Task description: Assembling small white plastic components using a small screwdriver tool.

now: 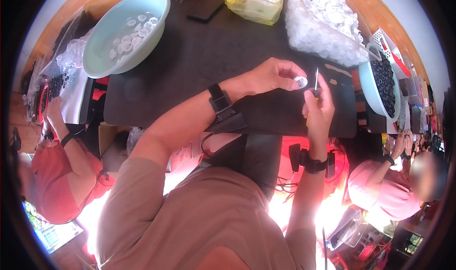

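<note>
My left hand (280, 77) pinches a small round white plastic piece (300, 81) between thumb and fingertips, just above the black table. Close beside it on the right, my right hand (321, 101) grips a small tool with a thin pointed metal blade (317, 76). The blade points up and away from me. A bit of yellow handle shows under the palm, while the fingers hide the rest. Whether the blade touches the white piece I cannot tell. At the far left a pale blue basin (102, 51) holds several similar white rings (137, 34).
A clear plastic bag (327, 23) full of white pieces lies at the far right of the black table (213, 46), near a yellow bag (256, 4). Another blue basin (375, 91) holds black rings (382, 75). Co-workers sit on both sides.
</note>
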